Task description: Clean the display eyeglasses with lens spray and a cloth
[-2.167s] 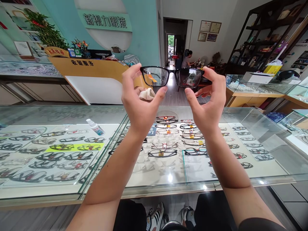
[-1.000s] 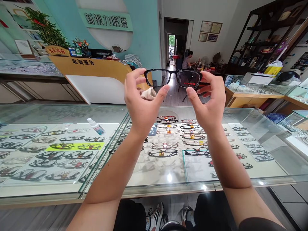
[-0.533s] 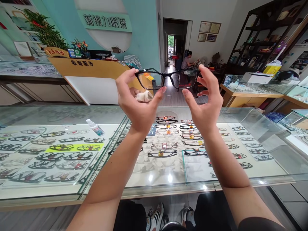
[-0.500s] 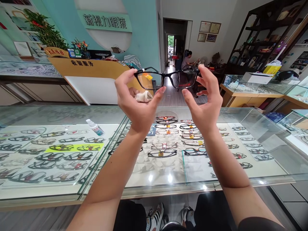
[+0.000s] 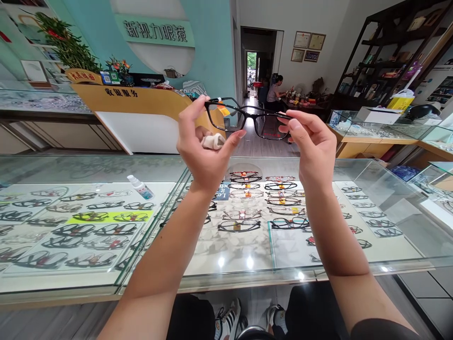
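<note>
A pair of black-framed eyeglasses [image 5: 250, 116] is held up above the glass counter, tilted down to the right. My left hand [image 5: 205, 146] grips its left corner near the hinge, and a crumpled pale cloth [image 5: 213, 141] is tucked in the same palm. On the other side my right hand [image 5: 313, 144] pinches the right end of the frame between thumb and fingers. An orange tag shows behind the left lens, and small red print is on the right lens.
Below lies a glass display case [image 5: 226, 278] with several rows of eyeglasses inside. A white spray bottle [image 5: 140, 187] stands to the left on the glass. Farther back are a yellow-and-white cashier desk [image 5: 141, 113] and a seated person [image 5: 274, 92].
The eyeglasses have tilted, their right end dropping. My right hand has shifted right and down, its thumb now closed against the frame's end. My left hand has moved slightly right.
</note>
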Available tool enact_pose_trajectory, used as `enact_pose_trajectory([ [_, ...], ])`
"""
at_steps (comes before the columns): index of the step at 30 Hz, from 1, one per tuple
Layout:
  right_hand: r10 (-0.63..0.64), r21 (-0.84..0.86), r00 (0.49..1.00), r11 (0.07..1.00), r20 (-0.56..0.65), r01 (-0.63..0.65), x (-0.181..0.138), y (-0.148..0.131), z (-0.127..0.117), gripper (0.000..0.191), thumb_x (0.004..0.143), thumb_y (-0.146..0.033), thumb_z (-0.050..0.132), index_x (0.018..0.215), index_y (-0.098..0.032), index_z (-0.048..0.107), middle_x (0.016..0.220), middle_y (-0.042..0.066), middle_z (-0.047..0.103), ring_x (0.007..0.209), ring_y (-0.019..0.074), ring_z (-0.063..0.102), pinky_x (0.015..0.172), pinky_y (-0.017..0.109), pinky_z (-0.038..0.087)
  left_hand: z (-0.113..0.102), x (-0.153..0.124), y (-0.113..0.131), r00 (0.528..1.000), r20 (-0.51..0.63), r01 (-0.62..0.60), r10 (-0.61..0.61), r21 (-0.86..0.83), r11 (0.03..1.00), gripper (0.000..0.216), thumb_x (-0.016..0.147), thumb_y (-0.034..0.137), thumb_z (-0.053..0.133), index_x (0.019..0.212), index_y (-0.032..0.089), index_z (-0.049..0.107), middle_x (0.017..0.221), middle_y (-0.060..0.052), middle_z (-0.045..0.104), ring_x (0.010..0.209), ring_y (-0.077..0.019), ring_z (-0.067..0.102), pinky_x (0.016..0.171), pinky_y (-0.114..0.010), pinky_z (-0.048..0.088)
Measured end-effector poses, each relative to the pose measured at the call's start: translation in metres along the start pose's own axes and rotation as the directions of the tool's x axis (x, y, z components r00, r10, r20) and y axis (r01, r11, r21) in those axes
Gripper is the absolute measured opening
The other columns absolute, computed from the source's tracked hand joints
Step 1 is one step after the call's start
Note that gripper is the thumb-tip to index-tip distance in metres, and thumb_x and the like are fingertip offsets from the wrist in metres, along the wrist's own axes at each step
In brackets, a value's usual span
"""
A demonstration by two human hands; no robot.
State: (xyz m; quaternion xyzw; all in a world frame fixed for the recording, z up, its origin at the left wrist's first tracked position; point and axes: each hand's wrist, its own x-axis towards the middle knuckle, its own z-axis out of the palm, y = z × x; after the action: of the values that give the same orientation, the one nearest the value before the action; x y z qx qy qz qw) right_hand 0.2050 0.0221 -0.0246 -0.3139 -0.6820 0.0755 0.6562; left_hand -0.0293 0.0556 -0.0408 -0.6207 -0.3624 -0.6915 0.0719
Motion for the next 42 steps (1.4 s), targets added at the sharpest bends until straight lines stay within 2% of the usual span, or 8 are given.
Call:
enact_pose_trajectory([
  [12, 0.039, 0.046, 0.999, 0.998, -0.001, -0.039, 0.001, -0.009, -0.006, 0.043, 0.102, -0.067, 0.066, 0.125, -0.032, 0.078, 0.110, 0.004, 0.080, 0.103, 0.0237, 0.080, 0.088, 0.046, 0.069, -0.002, 0.006, -0.006, 0.998, 0.051, -0.039, 0.040, -0.019, 0.999, 0.114, 0.079, 0.108, 0.048, 0.159, 0.027, 0.044, 0.161, -0.013, 0.056, 0.166, -0.0453, 0.036, 0.094, -0.055, 0.060],
  [16, 0.027, 0.107, 0.999, 0.994, 0.029, -0.029, 0.002, -0.009, -0.009, 0.039, 0.101, -0.064, 0.069, 0.122, -0.032, 0.078, 0.110, 0.004, 0.078, 0.106, 0.0236, 0.078, 0.088, 0.045, 0.068, -0.002, 0.006, -0.006, 0.997, 0.049, -0.060, 0.064, -0.067, 0.996, 0.111, 0.080, 0.104, 0.056, 0.159, 0.028, 0.044, 0.160, -0.012, 0.057, 0.163, -0.0421, 0.042, 0.092, -0.052, 0.061],
  [21, 0.071, 0.246, 0.994, 0.965, 0.082, -0.089, 0.001, -0.014, -0.012, 0.033, 0.100, -0.058, 0.073, 0.119, -0.032, 0.079, 0.108, 0.003, 0.077, 0.106, 0.0230, 0.078, 0.091, 0.042, 0.066, -0.001, 0.003, 0.001, 0.997, 0.009, -0.079, 0.081, -0.125, 0.989, 0.096, 0.081, 0.093, 0.072, 0.157, 0.040, 0.050, 0.155, -0.011, 0.063, 0.154, -0.0379, 0.055, 0.086, -0.049, 0.064],
  [24, 0.083, 0.271, 0.990, 0.956, 0.111, -0.111, 0.001, -0.016, -0.013, 0.027, 0.101, -0.053, 0.073, 0.118, -0.033, 0.079, 0.107, 0.002, 0.077, 0.103, 0.0220, 0.077, 0.092, 0.042, 0.065, 0.000, 0.002, 0.003, 0.996, 0.008, -0.086, 0.087, -0.106, 0.991, 0.095, 0.082, 0.090, 0.075, 0.158, 0.040, 0.049, 0.153, -0.010, 0.064, 0.152, -0.0376, 0.057, 0.084, -0.047, 0.064],
  [28, 0.049, 0.219, 0.992, 0.973, 0.120, -0.075, 0.002, -0.016, -0.015, 0.023, 0.104, -0.045, 0.066, 0.119, -0.032, 0.078, 0.115, 0.003, 0.078, 0.109, 0.0229, 0.077, 0.096, 0.043, 0.063, -0.002, 0.002, 0.002, 0.995, 0.022, -0.092, 0.094, -0.063, 0.994, 0.096, 0.083, 0.091, 0.073, 0.158, 0.035, 0.050, 0.156, -0.010, 0.064, 0.151, -0.0358, 0.057, 0.084, -0.046, 0.063],
  [32, -0.002, 0.103, 0.995, 0.995, 0.101, -0.009, 0.002, -0.021, -0.016, 0.020, 0.103, -0.039, 0.068, 0.119, -0.031, 0.078, 0.123, 0.003, 0.080, 0.117, 0.0243, 0.075, 0.101, 0.044, 0.060, -0.007, 0.001, 0.005, 0.990, 0.072, -0.124, 0.124, 0.002, 0.992, 0.096, 0.079, 0.090, 0.077, 0.153, 0.033, 0.057, 0.160, -0.010, 0.063, 0.142, -0.0376, 0.063, 0.093, -0.049, 0.063],
  [37, -0.072, -0.097, 0.983, 0.991, 0.166, 0.089, 0.001, -0.030, -0.016, 0.011, 0.098, -0.038, 0.079, 0.104, -0.029, 0.082, 0.118, 0.005, 0.083, 0.118, 0.0270, 0.075, 0.109, 0.048, 0.054, -0.012, -0.001, 0.020, 0.968, 0.202, -0.163, 0.151, 0.046, 0.985, 0.089, 0.077, 0.086, 0.082, 0.147, 0.035, 0.064, 0.160, -0.013, 0.063, 0.141, -0.0419, 0.065, 0.098, -0.048, 0.063],
  [42, -0.092, -0.131, 0.975, 0.984, 0.204, 0.121, 0.000, -0.031, -0.015, 0.006, 0.099, -0.034, 0.079, 0.097, -0.028, 0.082, 0.113, 0.004, 0.085, 0.114, 0.0270, 0.077, 0.110, 0.050, 0.052, -0.013, -0.001, 0.029, 0.959, 0.241, -0.157, 0.146, 0.025, 0.987, 0.083, 0.080, 0.080, 0.085, 0.148, 0.039, 0.062, 0.164, -0.011, 0.059, 0.133, -0.0391, 0.070, 0.095, -0.047, 0.066],
])
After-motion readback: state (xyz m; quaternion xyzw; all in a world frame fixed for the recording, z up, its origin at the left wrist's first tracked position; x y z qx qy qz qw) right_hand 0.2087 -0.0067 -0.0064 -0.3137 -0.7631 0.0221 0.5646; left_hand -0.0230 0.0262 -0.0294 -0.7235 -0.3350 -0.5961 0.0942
